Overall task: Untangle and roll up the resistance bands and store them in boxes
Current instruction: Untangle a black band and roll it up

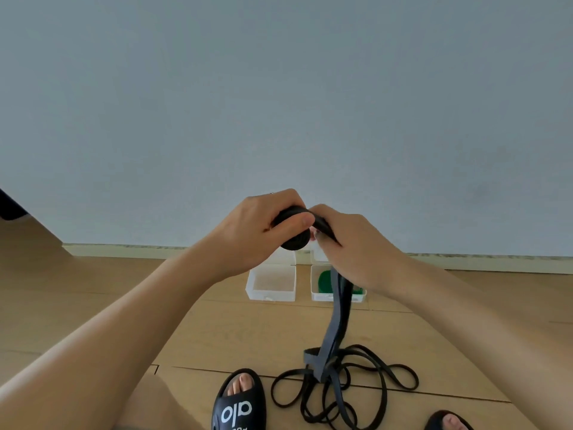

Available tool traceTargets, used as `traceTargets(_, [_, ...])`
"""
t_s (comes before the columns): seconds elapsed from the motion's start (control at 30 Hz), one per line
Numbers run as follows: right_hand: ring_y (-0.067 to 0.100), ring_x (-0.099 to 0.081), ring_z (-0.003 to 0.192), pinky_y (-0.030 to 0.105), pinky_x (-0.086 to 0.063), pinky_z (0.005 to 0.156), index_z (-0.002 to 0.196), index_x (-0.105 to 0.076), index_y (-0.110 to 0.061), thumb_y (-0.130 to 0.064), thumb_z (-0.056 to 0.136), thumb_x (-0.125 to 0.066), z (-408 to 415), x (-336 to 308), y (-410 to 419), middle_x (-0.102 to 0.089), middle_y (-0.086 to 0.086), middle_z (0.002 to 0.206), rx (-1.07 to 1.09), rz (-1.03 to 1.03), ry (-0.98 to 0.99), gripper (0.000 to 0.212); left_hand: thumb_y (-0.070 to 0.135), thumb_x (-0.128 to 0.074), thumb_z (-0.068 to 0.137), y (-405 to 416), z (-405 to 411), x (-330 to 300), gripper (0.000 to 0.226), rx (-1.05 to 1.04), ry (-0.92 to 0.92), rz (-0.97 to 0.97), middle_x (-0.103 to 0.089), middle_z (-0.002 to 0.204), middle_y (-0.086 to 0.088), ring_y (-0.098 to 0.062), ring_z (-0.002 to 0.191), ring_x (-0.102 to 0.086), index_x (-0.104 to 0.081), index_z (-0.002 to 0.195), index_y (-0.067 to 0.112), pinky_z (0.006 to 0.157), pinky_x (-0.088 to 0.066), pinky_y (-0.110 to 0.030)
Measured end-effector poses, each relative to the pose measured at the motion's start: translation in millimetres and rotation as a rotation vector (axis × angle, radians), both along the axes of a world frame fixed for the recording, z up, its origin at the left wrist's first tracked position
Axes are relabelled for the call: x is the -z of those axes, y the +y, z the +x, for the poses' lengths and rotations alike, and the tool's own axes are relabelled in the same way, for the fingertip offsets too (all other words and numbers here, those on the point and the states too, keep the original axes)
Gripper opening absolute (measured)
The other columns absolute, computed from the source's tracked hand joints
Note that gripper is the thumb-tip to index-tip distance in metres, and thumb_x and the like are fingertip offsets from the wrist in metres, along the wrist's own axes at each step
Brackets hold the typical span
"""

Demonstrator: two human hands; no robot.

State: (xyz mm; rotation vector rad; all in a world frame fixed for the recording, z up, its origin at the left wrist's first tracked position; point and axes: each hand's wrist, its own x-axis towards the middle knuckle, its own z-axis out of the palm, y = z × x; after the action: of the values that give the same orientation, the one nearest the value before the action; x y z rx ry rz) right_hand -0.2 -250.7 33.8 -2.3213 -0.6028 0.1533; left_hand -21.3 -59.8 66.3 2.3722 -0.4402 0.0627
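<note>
Left hand (254, 228): fingers curled round a black roll of band (293, 231), thumb (294, 223) laid across its near face, pressing it in place. Roll held in the air, in front of the wall (279, 88).

Right hand (350, 246): touching the roll from the right side. Fingers curled round the loose strap (336, 311) where it left the roll; fingertips (319, 235) pinched the strap just beside the left thumb. How the far fingers lay could not be told; they were hidden behind the hand.

From under the right hand the strap hung down, grey-black and flat, and ran into a tangle of bands (344, 392) lying in loose black loops on the wood floor (124, 290), well below both hands.

Beyond and below the hands, against the skirting board (139, 249), two clear plastic boxes sat side by side, apart from each other. Left box (271, 285), under the left fingers: open, nothing seen in it but the floor showing through. Right box (322, 282), under the right hand: a green roll (325, 280) lay inside; the hanging strap crossed in front of it and hid part of it.

Nearest the camera: a black slipper (238, 405) with white letters on the left foot, just left of the tangle. Toe of a second slipper (449, 422) at the lower edge, right of the tangle.

A dark object (9, 206) at the far left edge, too cut off to identify.
</note>
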Motion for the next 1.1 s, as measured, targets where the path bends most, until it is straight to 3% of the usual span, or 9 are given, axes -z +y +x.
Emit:
traceTargets(0.07, [0.015,-0.069,0.067,0.033,-0.053,0.070,0.108,-0.063,-0.020,-0.006,0.103,-0.045,-1,-7,-2,-0.074,-0.003,0.083,-0.003,0.206,0.142,0.023,0.032,-0.052,0.103,0,0,-1,0.019,-0.015,0.013,-0.058,-0.060,0.075,0.016,-0.004,0.071,-0.052,-0.061,0.086,0.031,0.065,-0.041,-0.013])
traceTargets(0.17, [0.020,-0.050,0.048,0.039,-0.045,0.061,0.108,-0.066,-0.016,-0.002,0.097,-0.054,-4,-14,0,-0.078,-0.001,0.090,-0.055,0.376,0.294,0.021,0.032,-0.051,0.104,0,0,-1,0.021,-0.054,0.036,-0.159,-0.061,0.076,0.016,-0.003,0.073,-0.053,-0.060,0.086,0.031,0.066,-0.043,-0.014])
traceTargets(0.27, [0.036,-0.045,0.053,0.044,-0.036,0.065,0.115,-0.067,-0.012,-0.021,0.101,-0.059,-4,-15,2,-0.080,-0.001,0.086,-0.110,0.525,0.503,0.018,0.029,-0.051,0.105,1,0,-2,0.021,-0.067,0.044,-0.213,-0.065,0.078,0.011,-0.010,0.077,-0.058,-0.063,0.089,0.027,0.072,-0.048,-0.026])
traceTargets(0.4, [0.012,-0.020,0.043,0.024,-0.030,0.048,0.117,-0.065,-0.022,-0.053,0.105,-0.044,-3,-17,7,-0.078,0.009,0.117,-0.110,0.771,0.799,0.039,0.025,-0.050,0.106,0,-1,-1,0.018,-0.061,0.023,-0.243,-0.064,0.083,0.010,-0.005,0.078,-0.058,-0.064,0.095,0.022,0.068,-0.048,-0.017])
traceTargets(0.57, [0.006,-0.017,0.040,0.021,-0.021,0.046,0.104,-0.070,-0.027,-0.047,0.095,-0.061,0,-11,11,-0.077,0.003,0.113,-0.079,0.980,0.959,0.024,0.026,-0.050,0.107,-1,-1,-1,0.017,-0.058,-0.006,-0.272,-0.063,0.081,0.017,-0.006,0.081,-0.060,-0.064,0.097,0.024,0.073,-0.054,-0.023])
traceTargets(0.7, [0.010,-0.025,0.046,0.024,-0.033,0.055,0.110,-0.072,-0.024,-0.047,0.089,-0.068,3,-12,9,-0.077,0.010,0.104,-0.053,0.895,0.926,0.032,0.028,-0.052,0.106,6,-2,-1,0.016,-0.044,0.016,-0.224,-0.070,0.089,0.012,-0.014,0.088,-0.064,-0.066,0.100,0.026,0.078,-0.051,-0.026])
traceTargets(0.9, [0.013,-0.045,0.060,0.030,-0.042,0.069,0.104,-0.071,-0.009,-0.052,0.086,-0.075,8,-3,1,-0.054,0.000,0.078,-0.082,0.551,0.768,0.047,0.047,-0.060,0.091,12,-10,-3,0.019,0.082,0.038,0.131,-0.068,0.091,0.013,-0.002,0.091,-0.055,-0.066,0.102,0.032,0.074,-0.041,-0.012])
traceTargets(1.03, [0.016,-0.048,0.068,0.034,-0.043,0.074,0.118,-0.066,0.004,-0.062,0.088,-0.072,7,-2,4,-0.054,0.008,0.089,-0.096,0.506,0.731,0.072,0.039,-0.064,0.094,9,-8,0,0.012,0.082,0.002,0.077,-0.065,0.084,0.010,-0.010,0.083,-0.053,-0.068,0.095,0.028,0.067,-0.040,-0.013])
traceTargets(1.1, [0.016,-0.048,0.065,0.033,-0.044,0.071,0.123,-0.070,-0.008,-0.055,0.096,-0.062,7,-8,1,-0.062,0.006,0.092,-0.145,0.554,0.784,0.055,0.028,-0.066,0.097,10,-8,-1,0.006,0.085,-0.002,-0.009,-0.065,0.081,0.016,-0.007,0.080,-0.055,-0.068,0.091,0.028,0.068,-0.040,-0.011])
